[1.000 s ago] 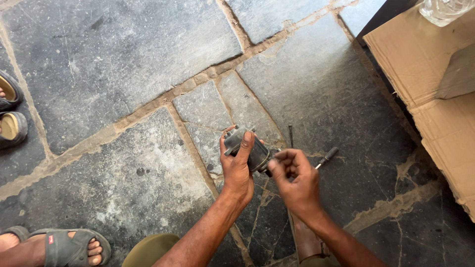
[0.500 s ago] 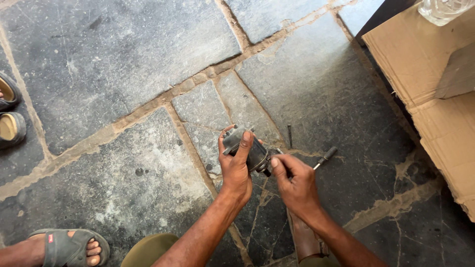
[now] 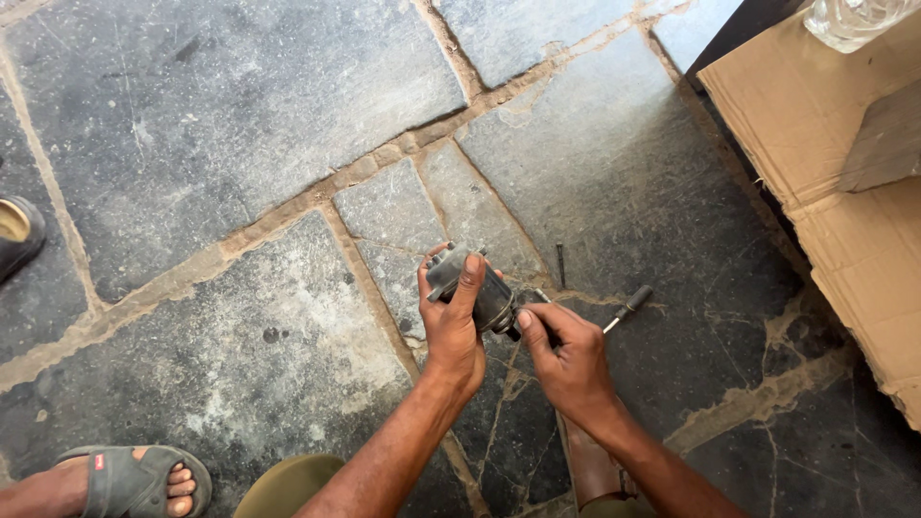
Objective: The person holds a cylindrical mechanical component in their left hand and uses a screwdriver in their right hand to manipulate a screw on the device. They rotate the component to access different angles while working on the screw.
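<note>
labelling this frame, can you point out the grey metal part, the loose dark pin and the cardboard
grey metal part (image 3: 449,273), head view, top face by the left thumb
loose dark pin (image 3: 560,264), head view, mid-shaft
cardboard (image 3: 796,115), head view, flat top sheet

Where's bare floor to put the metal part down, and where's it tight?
Bare stone: the big slab up left, between the shoe and the mortar joints, and the slab above the small pin, left of the cardboard. Tight: around the left hand holding the metal part, the right hand, and the screwdriver.
</note>
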